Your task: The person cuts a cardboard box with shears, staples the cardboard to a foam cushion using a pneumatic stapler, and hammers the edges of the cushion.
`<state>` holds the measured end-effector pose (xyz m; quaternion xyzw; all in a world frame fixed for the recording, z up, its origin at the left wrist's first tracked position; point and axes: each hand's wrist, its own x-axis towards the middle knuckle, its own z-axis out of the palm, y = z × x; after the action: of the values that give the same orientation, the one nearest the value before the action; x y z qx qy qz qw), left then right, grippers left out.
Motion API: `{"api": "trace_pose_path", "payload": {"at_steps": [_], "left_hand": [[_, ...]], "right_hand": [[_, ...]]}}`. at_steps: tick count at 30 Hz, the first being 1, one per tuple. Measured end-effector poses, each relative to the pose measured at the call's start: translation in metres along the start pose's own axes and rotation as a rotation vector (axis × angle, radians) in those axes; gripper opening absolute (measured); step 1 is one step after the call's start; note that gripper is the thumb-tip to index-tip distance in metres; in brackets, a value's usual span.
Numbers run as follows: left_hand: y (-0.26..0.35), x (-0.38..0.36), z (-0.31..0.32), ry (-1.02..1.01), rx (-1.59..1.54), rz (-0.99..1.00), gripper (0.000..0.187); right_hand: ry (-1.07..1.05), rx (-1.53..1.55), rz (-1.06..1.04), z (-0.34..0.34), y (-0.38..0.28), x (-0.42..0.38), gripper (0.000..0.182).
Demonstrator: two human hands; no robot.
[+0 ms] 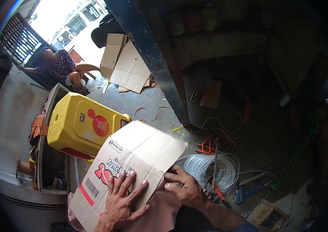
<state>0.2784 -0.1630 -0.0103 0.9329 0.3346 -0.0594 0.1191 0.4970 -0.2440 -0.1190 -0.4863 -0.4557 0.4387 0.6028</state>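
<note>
A flattened cardboard box (133, 154) with printed lettering and a barcode lies tilted across my lap, its plain flap pointing up and away. My left hand (123, 199) rests flat on the printed face with its fingers spread. At the box's right edge, my right hand (187, 189) has its fingers curled against the cardboard and closed on that edge. Part of its grip is hidden by the angle. Pinkish-brown material (160, 210) shows beneath the box.
A yellow plastic stool (75, 123) lies on its side beyond the box. Coiled clear tubing (214, 172), a blue tool (249, 192) and a small wooden box (268, 215) lie to the right. Cardboard sheets (131, 69) and a seated person (61, 67) are farther off.
</note>
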Motion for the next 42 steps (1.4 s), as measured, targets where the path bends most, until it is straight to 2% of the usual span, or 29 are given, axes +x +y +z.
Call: {"api": "trace_pose_path", "payload": {"at_steps": [1,2,4,6,8,10,11,13,16,17,18,22,23,30,32,34,36,38,40,41,42], "left_hand": [[0.002,0.000,0.000,-0.005,0.035,0.003,0.066],[0.003,0.000,-0.001,-0.009,0.071,0.005,0.066],[0.004,-0.004,0.008,0.026,0.104,0.027,0.067],[0.004,-0.006,0.013,0.066,0.188,0.051,0.071],[0.012,-0.007,0.013,0.061,0.198,0.009,0.071],[0.019,-0.008,0.007,0.018,0.249,-0.002,0.072],[0.016,-0.011,0.006,0.026,0.253,0.002,0.072],[0.010,-0.017,0.011,-0.021,0.085,0.021,0.059],[0.002,-0.015,0.015,0.013,0.096,0.057,0.058],[0.001,-0.015,0.017,0.027,0.097,0.071,0.058],[0.000,-0.014,0.020,0.043,0.095,0.085,0.057],[-0.002,-0.012,0.025,0.114,0.116,0.126,0.055],[-0.003,-0.012,0.025,0.128,0.127,0.134,0.055],[0.001,-0.019,0.031,0.220,0.173,0.173,0.052],[0.003,-0.022,0.032,0.256,0.183,0.185,0.051],[0.006,-0.029,0.032,0.298,0.190,0.191,0.050],[0.011,-0.035,0.035,0.344,0.187,0.196,0.049],[0.022,-0.032,0.007,0.121,0.148,0.128,0.074],[0.024,-0.031,0.011,0.134,0.123,0.115,0.078],[0.022,-0.031,0.013,0.112,0.192,0.095,0.073],[0.019,-0.031,0.015,0.091,0.265,0.075,0.071]], "right_hand": [[-0.118,0.311,0.242,-0.004,-0.010,0.008,0.039],[-0.123,0.307,0.237,-0.004,-0.010,0.013,0.039],[-0.052,0.818,0.576,-0.004,-0.003,0.023,0.038],[-0.039,0.530,0.437,-0.001,-0.020,0.031,0.036],[0.151,-0.107,-0.080,0.013,-0.034,0.030,0.035],[0.125,-0.562,-0.493,0.021,-0.044,0.032,0.049],[0.132,-0.548,-0.508,0.025,-0.043,0.030,0.049],[0.100,-0.587,-0.533,0.029,-0.043,0.019,0.048],[0.106,-0.645,-0.574,0.026,-0.057,0.003,0.050],[0.145,-0.637,-0.627,0.029,-0.068,-0.003,0.037],[0.156,-0.636,-0.618,0.030,-0.082,-0.007,0.039],[0.047,-0.598,-0.678,0.037,-0.103,-0.022,0.037],[0.114,-0.596,-0.687,0.047,-0.101,-0.024,0.035],[0.088,-0.492,-0.656,0.039,-0.095,-0.023,0.036],[0.113,-0.477,-0.680,0.027,-0.084,-0.014,0.030],[0.123,-0.297,-0.461,0.019,-0.059,-0.009,0.046],[0.052,-0.163,-0.127,0.019,-0.027,-0.009,0.047],[0.114,-0.076,-0.052,0.025,-0.022,-0.011,0.041],[-0.025,0.203,0.193,0.022,-0.014,-0.017,0.033],[0.076,0.433,0.160,0.035,-0.007,-0.017,0.029],[0.070,0.431,0.154,0.033,-0.004,-0.022,0.029]]}}
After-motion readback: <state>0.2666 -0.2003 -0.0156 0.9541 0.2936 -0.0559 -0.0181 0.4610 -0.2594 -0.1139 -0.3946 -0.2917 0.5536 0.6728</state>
